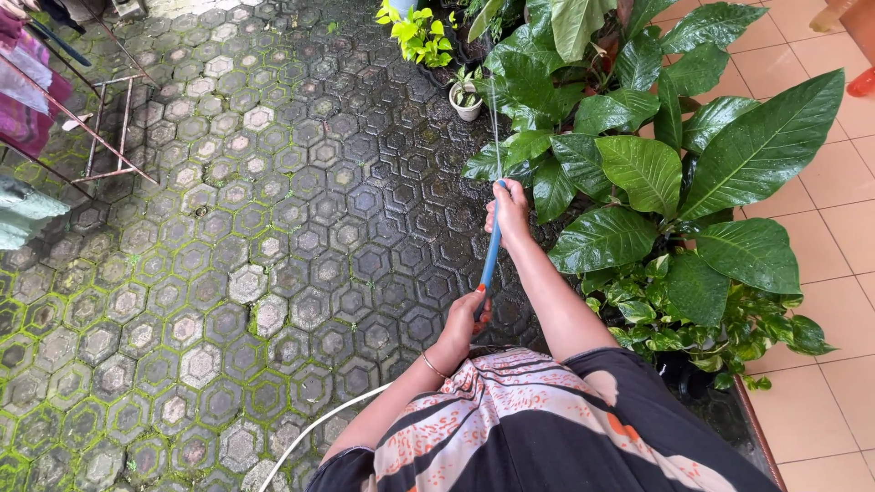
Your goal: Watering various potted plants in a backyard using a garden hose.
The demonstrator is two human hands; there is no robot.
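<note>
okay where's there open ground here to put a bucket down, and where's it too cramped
The hexagonal paving lies open between the drying rack on the left and the blue hose held by the left hand and right hand. The tiled floor at far right is bare too. It is crowded around the large-leaved plants and the small white pot.

Person seen from above: black garment (pixel 547 437) with a cream, peach and orange pattern. Above the garment, both forearms bare. Thin gold bangle (pixel 433 365) on the left wrist; left hand (pixel 465 319) with red-orange nail polish; right hand (pixel 509 210) unadorned.
</note>
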